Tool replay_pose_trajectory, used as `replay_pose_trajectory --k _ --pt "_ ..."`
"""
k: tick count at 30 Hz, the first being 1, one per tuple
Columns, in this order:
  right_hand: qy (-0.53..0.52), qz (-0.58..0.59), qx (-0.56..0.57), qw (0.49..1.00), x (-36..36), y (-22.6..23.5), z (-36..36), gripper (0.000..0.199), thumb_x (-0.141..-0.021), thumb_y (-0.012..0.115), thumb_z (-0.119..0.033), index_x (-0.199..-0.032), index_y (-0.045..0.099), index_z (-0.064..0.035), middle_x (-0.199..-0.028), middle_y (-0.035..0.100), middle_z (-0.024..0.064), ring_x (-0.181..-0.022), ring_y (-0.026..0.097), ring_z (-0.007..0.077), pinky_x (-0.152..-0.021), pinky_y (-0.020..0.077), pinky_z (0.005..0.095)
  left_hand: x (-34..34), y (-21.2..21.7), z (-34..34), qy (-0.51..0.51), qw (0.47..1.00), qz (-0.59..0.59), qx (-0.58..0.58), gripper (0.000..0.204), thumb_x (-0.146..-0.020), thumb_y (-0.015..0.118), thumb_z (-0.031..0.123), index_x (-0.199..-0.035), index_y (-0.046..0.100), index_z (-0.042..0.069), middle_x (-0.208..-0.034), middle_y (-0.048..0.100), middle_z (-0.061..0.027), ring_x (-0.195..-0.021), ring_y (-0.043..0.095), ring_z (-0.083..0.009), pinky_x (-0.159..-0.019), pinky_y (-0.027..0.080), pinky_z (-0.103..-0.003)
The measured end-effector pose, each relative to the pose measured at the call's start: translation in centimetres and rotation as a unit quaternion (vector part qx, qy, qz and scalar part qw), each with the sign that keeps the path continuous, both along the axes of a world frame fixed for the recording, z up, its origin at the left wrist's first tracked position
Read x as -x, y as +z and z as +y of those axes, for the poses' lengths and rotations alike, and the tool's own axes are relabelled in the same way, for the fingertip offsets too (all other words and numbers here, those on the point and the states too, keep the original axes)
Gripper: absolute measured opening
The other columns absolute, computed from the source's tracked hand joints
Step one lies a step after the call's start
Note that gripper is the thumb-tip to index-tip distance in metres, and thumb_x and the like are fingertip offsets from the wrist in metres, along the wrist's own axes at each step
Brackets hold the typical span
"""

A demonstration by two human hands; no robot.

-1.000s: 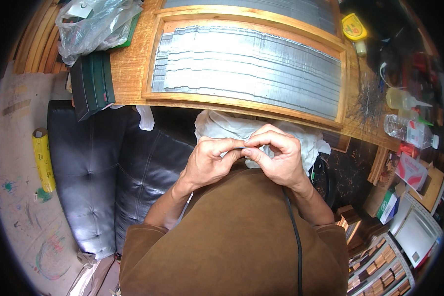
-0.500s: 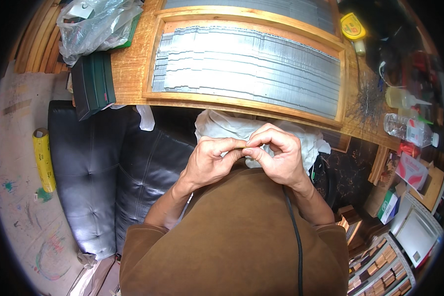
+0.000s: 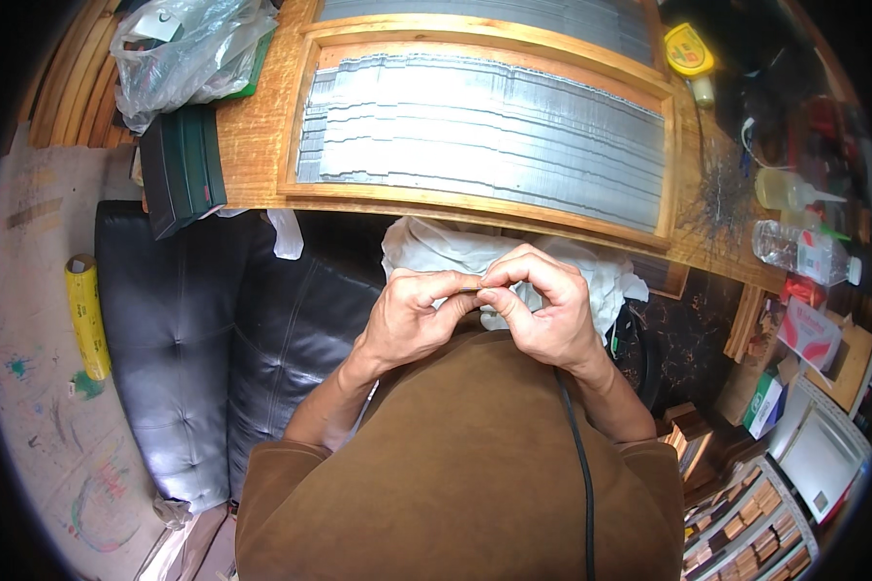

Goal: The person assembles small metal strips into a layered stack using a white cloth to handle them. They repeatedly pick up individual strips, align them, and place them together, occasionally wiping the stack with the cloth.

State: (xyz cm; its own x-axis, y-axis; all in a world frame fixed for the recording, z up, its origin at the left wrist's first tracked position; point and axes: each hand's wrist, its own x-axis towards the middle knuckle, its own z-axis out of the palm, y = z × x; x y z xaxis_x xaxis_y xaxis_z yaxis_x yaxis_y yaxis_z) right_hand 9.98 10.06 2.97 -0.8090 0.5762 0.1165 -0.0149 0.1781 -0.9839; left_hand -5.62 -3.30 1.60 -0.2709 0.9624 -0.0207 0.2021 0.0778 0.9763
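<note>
My left hand [image 3: 412, 320] and my right hand [image 3: 543, 310] meet close in front of my chest, fingertips pinched together on a small thin dark piece [image 3: 475, 289] that is mostly hidden by the fingers. A crumpled white cloth [image 3: 436, 252] lies on my lap just beyond the hands. Ahead on the wooden table stands a wooden frame [image 3: 305, 126] filled with rows of thin grey metal strips [image 3: 484, 136].
A black tufted leather seat [image 3: 194, 329] is at my left, with a yellow roll [image 3: 87, 315] on the floor. On the table are a clear plastic bag [image 3: 179, 48], dark green books [image 3: 179, 169], a yellow tape measure [image 3: 688, 48] and bottles [image 3: 804, 252]. Shelves with small boxes [image 3: 746, 523] stand at right.
</note>
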Motion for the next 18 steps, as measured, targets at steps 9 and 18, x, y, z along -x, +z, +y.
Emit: replay_pose_trajectory --k 9,18 --pt "-0.026 0.002 -0.023 0.999 -0.2 0.0 -0.1 0.009 -0.087 0.076 0.005 -0.093 0.070 0.0024 -0.089 0.071 0.0118 -0.081 0.069 0.0225 -0.073 0.0554 0.0324 -0.2 0.3 0.4 0.019 1.000 -0.020 0.008 0.015 -0.092 0.076 -0.003 -0.107 0.079 -0.003 -0.094 0.081 -0.0154 -0.083 0.080 -0.0196 -0.072 0.061 -0.028" --pt "-0.296 -0.128 -0.072 0.944 -8.6 8.9 14.5 0.010 -0.098 0.074 -0.007 -0.100 0.075 0.0035 -0.085 0.070 0.0021 -0.076 0.063 0.0080 -0.068 0.0515 0.0233 -0.2 0.1 1.1 0.055 0.998 -0.035 -0.014 0.011 -0.095 0.073 -0.007 -0.105 0.077 -0.007 -0.099 0.081 -0.0177 -0.093 0.079 -0.0211 -0.085 0.063 -0.030"
